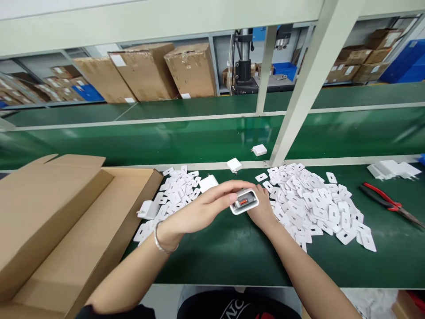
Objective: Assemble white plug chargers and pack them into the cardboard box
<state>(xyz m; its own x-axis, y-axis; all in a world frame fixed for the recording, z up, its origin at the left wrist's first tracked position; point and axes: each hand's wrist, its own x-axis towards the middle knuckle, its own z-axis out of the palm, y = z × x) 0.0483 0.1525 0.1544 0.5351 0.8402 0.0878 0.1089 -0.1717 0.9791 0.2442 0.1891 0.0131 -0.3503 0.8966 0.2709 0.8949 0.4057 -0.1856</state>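
Observation:
My left hand (202,206) is closed on a white charger housing (253,204), thumb on its near rim and fingers over the top. The housing's open end faces me and shows a grey inside with an orange-red part. Just behind it is my right hand (262,210), beside the left edge of the right-hand pile; its fingertips are mostly hidden. That pile holds many flat white cover plates (318,206) with small dark slots. A smaller pile of the same plates (179,190) lies left, with a white charger (148,210) among them and another charger (208,182) near my left hand.
An open cardboard box (109,212) stands at the left. Two white chargers (234,165) lie near the back rail. Red-and-black pliers (395,204) and several white chargers (393,169) are on the right. A pale metal post (299,93) rises from the rail.

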